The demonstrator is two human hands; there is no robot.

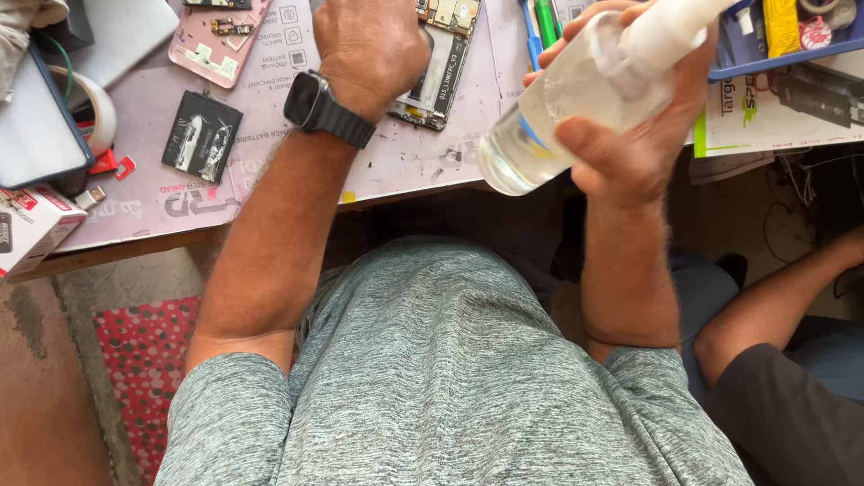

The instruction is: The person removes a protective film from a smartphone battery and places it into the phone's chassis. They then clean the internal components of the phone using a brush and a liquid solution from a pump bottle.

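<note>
My right hand grips a clear plastic spray bottle with a white nozzle, tilted with its base toward me above the table's front edge. My left hand, with a black watch on the wrist, rests closed on an opened phone whose circuit board shows; its fingers are hidden, so what they hold cannot be told. The phone lies on a pale pink work mat.
A black battery and a pink phone back cover lie at the left of the mat. A tape roll, a small box and a blue tray of parts stand around. Another person's arm is at the right.
</note>
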